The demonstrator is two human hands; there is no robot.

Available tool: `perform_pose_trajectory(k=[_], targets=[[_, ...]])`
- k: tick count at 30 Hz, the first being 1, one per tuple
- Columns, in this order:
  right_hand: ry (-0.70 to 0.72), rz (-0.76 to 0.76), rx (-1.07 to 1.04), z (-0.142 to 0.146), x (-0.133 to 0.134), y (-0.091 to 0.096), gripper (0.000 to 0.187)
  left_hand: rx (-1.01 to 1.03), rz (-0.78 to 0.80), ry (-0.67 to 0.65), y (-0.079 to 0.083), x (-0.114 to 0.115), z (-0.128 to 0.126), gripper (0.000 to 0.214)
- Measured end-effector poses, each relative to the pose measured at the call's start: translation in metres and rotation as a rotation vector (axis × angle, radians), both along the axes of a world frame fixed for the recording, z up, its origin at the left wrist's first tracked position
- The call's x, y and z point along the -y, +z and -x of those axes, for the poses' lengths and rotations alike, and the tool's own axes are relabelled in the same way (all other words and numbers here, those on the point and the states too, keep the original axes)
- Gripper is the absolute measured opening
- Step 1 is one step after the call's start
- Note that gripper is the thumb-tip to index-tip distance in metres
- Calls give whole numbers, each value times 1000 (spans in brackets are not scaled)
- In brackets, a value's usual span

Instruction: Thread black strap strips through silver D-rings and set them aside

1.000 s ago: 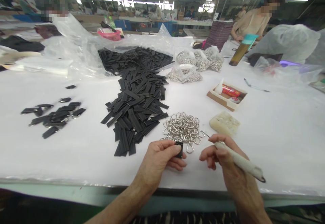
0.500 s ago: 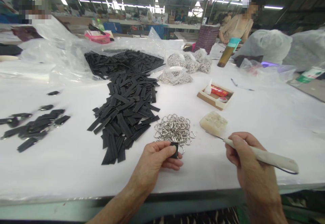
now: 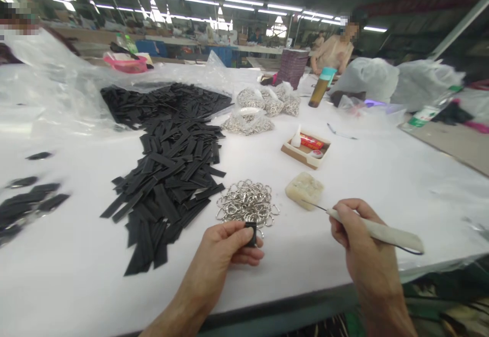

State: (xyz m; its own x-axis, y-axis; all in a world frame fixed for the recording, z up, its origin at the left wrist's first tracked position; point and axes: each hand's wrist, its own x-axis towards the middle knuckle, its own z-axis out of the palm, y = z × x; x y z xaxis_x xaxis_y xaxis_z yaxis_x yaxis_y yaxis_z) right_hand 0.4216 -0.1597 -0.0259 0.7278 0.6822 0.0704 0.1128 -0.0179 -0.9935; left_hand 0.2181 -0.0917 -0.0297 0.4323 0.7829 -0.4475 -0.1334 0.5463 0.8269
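Observation:
My left hand (image 3: 229,248) pinches a small folded piece of black strap (image 3: 250,234) between thumb and fingers. Part of a metal ring shows beside the strap, but whether it is threaded on cannot be made out. Just behind that hand lies a heap of silver D-rings (image 3: 246,200). In my right hand (image 3: 361,242) is a thin-tipped tool with a pale, thick handle (image 3: 393,234), held like a pen. Its metal tip appears over the lower edge of a yellowish waxy block (image 3: 304,190); contact cannot be judged. A large pile of black strap pieces (image 3: 171,174) lies left of the rings.
Bags of rings (image 3: 248,122) stand behind the heap. A small box (image 3: 305,148) holds a red tube and white bottle. Finished-looking black pieces (image 3: 28,199) lie at left. Beyond are a bottle (image 3: 322,87), plastic sheeting (image 3: 57,87) and a co-worker (image 3: 334,51).
The view has swung right, so the table's things appear farther left. The tool's tip has shifted slightly over the waxy block. Both hands keep their grips.

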Motion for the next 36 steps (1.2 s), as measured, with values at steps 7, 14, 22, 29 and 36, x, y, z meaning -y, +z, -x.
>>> perform_pose_trajectory(k=[7,14,22,29,36], targets=[[-54,-13,84,-14,-10,-8,35,-27,16,-38,-7,-7,-1,19],[-87,-29,138,-18,-20,-10,36,-24,43,-46,-9,-8,-3,18],[-105,-5,203,-21,-35,-10,33,-15,38,-30,-8,-7,-5,20],[-121,39,266,-20,-35,-7,31,-8,36,-33,-10,-7,-4,20],[-131,120,348,-18,-33,-4,29,-11,32,-43,-11,-7,-4,19]])
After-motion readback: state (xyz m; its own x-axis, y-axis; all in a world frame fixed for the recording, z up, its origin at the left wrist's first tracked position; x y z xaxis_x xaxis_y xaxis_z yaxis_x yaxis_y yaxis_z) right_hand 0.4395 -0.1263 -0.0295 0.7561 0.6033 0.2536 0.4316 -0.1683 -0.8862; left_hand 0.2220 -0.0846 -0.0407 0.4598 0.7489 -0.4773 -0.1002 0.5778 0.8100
